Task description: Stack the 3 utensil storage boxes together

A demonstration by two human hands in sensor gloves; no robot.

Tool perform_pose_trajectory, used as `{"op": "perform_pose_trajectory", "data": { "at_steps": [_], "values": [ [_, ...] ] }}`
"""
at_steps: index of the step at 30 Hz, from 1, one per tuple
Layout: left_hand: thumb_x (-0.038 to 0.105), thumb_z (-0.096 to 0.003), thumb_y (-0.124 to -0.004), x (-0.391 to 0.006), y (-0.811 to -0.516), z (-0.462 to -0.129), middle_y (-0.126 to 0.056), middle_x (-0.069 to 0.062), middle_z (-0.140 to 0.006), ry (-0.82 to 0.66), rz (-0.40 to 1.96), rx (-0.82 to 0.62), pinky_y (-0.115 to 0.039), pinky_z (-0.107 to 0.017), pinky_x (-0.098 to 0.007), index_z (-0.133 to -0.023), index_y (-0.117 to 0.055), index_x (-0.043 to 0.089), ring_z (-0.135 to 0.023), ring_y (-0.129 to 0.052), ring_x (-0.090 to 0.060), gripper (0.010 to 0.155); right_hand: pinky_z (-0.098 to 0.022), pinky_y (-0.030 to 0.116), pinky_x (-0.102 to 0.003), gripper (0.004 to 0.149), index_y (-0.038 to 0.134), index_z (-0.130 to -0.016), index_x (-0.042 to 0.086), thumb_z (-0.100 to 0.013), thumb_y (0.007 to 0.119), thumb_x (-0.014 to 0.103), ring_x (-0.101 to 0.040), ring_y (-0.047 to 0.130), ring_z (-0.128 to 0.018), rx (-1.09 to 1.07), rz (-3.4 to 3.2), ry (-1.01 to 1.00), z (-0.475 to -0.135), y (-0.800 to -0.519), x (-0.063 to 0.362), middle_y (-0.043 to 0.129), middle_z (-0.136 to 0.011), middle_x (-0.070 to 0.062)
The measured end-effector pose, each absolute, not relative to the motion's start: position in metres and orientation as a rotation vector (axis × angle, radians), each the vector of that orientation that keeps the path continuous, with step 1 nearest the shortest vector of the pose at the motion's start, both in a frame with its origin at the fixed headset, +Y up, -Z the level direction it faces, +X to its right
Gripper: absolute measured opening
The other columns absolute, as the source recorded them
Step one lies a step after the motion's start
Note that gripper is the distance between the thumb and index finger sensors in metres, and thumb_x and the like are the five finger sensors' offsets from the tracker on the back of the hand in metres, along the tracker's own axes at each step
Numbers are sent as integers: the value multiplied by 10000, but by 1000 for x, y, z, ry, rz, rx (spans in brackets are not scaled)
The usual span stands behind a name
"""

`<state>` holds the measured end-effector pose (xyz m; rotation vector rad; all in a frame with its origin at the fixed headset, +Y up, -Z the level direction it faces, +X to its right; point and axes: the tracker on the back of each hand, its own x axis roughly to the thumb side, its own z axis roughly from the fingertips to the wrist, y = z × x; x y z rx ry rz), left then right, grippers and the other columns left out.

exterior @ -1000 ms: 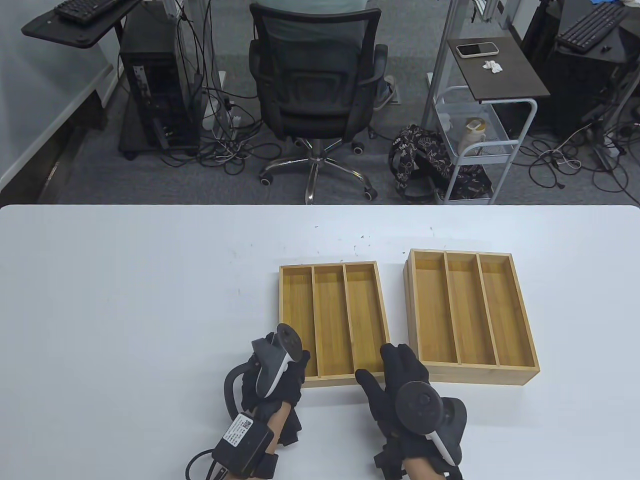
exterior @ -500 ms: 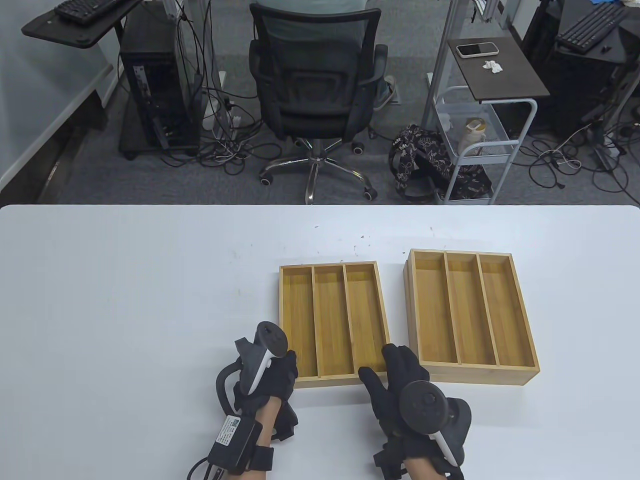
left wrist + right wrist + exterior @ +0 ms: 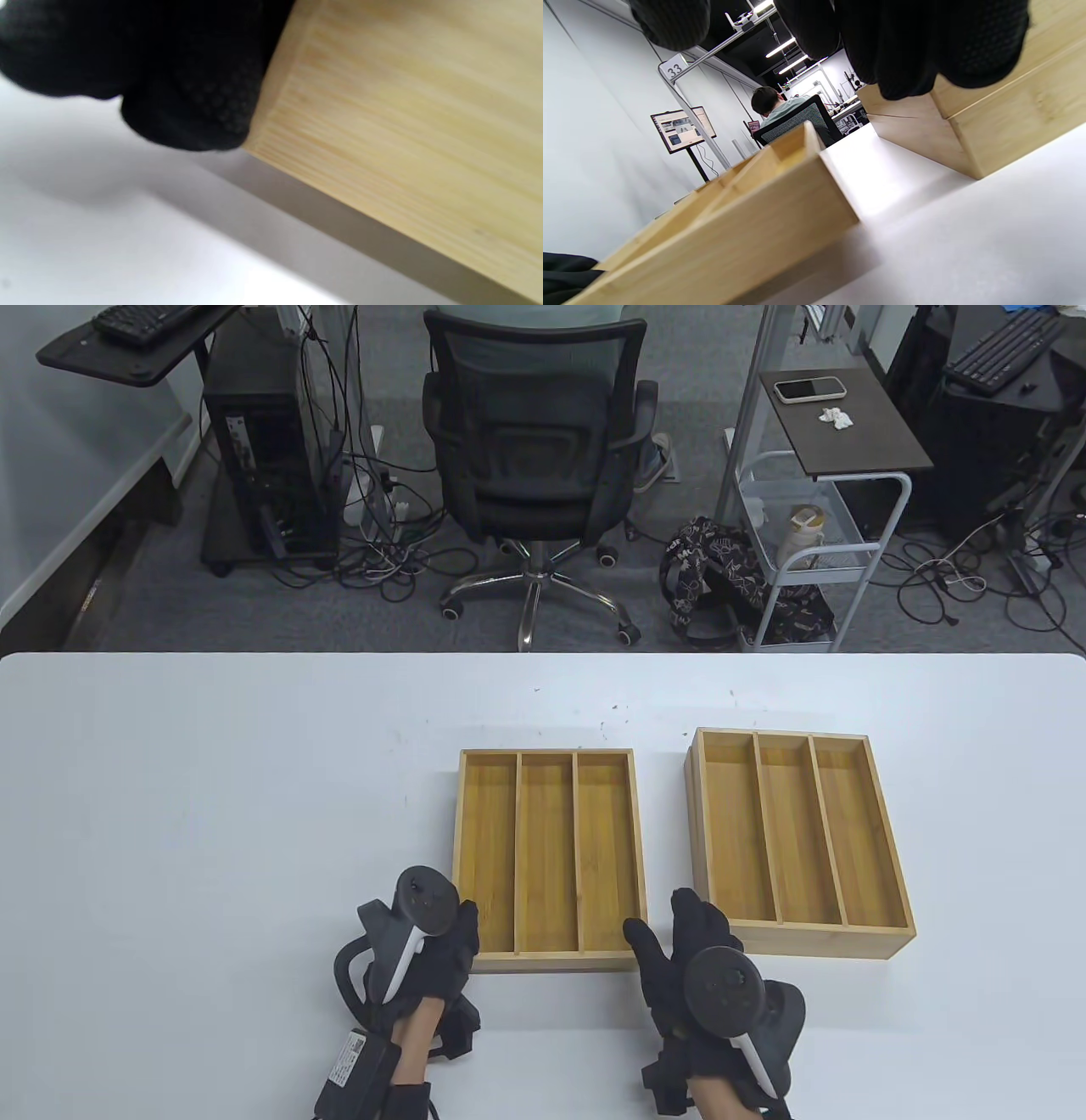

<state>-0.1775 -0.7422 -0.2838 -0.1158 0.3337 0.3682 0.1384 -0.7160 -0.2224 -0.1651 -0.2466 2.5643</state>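
Note:
A three-compartment bamboo storage box (image 3: pixel 547 848) sits at the table's middle. My left hand (image 3: pixel 441 942) grips its near-left corner; in the left wrist view a gloved fingertip (image 3: pixel 191 106) presses on the box's wall (image 3: pixel 403 127), with a shadow under the box. To the right stands a second box (image 3: pixel 797 831) on top of another; the seam between the two shows in the right wrist view (image 3: pixel 1009 110). My right hand (image 3: pixel 679 950) is open, with its thumb by the near-right corner of the left box (image 3: pixel 734 228) and its fingers (image 3: pixel 903 42) in the gap between the boxes.
The white table (image 3: pixel 212 814) stretches wide to the left and far side. Behind its far edge are an office chair (image 3: pixel 534 432), a white cart (image 3: pixel 806 551) and a computer tower (image 3: pixel 263 466).
The left box has shifted left and turned square to the table edge, carried by my left hand. My right hand has drawn slightly back and right, off the box's near-right corner.

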Motion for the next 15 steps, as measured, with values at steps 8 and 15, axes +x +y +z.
{"op": "perform_pose_trajectory", "data": {
  "at_steps": [8,15],
  "values": [
    [579,-543,-788,-191,-692,-237,-948,37,-567,271,312,75,-957,-192,-261,-837,-831,231,-263,-1067,-89,458,-354,883,-508,878,592,-1054,-16,-539,649,694,-427,956,-553,-115,2444,-20,-221,-722,122,771,-956,-370],
    [572,-542,-799,-187,-693,-215,-954,27,-555,259,336,127,-956,-184,-266,-830,-840,221,-249,-1068,-92,456,-111,907,-335,626,686,-948,22,-570,735,518,-188,976,-197,-182,2605,-60,-221,-723,105,944,-648,-205]
  ]
}}
